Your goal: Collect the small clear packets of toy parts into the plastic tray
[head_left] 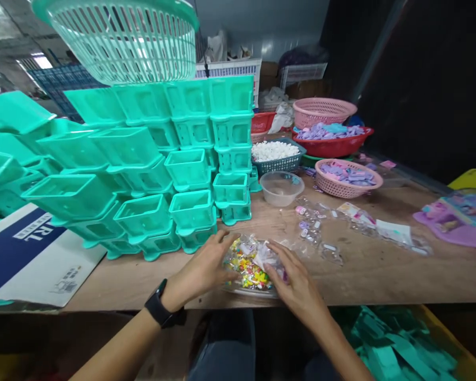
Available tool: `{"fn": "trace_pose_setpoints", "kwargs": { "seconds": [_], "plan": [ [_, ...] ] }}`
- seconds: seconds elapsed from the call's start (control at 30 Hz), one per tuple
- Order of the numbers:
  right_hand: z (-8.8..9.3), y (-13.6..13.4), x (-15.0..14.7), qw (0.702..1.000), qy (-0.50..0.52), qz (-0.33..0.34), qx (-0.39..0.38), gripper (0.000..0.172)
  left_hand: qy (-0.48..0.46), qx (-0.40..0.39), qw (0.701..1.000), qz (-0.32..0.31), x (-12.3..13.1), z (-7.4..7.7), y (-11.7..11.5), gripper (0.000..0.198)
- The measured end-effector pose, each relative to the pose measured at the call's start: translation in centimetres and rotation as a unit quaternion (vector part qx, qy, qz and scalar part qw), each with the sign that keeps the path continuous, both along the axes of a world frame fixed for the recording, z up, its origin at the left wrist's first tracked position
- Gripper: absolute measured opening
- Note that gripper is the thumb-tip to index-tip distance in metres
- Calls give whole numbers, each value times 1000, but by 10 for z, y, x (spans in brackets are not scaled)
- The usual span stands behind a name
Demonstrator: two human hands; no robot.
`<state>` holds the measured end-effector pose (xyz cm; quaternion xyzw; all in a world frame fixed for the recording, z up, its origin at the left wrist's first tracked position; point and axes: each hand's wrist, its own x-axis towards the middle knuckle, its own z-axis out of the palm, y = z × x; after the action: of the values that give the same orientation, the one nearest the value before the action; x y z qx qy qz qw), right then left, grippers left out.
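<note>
A clear plastic bag of small colourful beads (246, 263) lies at the near edge of the wooden table (381, 275). My left hand (204, 270), with a black watch on its wrist, rests against the bag's left side, fingers curled on the plastic. My right hand (292, 280) grips the bag's right side, fingers pinched on the crumpled film. Both hands hold the same bag.
Stacked teal plastic boxes (150, 169) fill the left of the table, a teal basket (122, 37) above them. A clear bowl (281, 188), a grey basket of white pieces (275, 154), pink baskets (347, 177), a red bowl (333, 140) and small clear packets (321, 227) lie beyond. A cardboard box (31, 259) sits at left.
</note>
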<state>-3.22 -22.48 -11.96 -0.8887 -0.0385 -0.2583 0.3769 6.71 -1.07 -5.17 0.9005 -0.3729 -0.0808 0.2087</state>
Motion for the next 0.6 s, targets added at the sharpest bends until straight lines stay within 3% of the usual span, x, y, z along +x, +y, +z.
{"fn": "trace_pose_setpoints", "kwargs": {
  "seconds": [0.1, 0.2, 0.3, 0.4, 0.5, 0.6],
  "plan": [
    [6, 3, -8, 1000, 6, 13, 8, 37, -25, -19, 999, -16, -1, -3, -11, 65],
    [14, -16, -12, 999, -28, -27, 6, 31, -40, -22, 998, -33, 1, 2, -35, 60],
    [13, -68, -10, 989, -62, -136, 17, 29, -70, -29, 995, -70, 9, 13, -74, 50],
    [5, -138, 6, 975, -28, -222, 0, 36, -80, -12, 988, -129, 23, 18, -130, 46],
    [0, -195, 42, 973, 7, -226, -52, 40, -63, 43, 980, -186, 39, 11, -187, 79],
    [-2, -225, 92, 977, 36, -192, -89, 37, -34, 101, 974, -198, 51, -2, -225, 114]
  ]
}}
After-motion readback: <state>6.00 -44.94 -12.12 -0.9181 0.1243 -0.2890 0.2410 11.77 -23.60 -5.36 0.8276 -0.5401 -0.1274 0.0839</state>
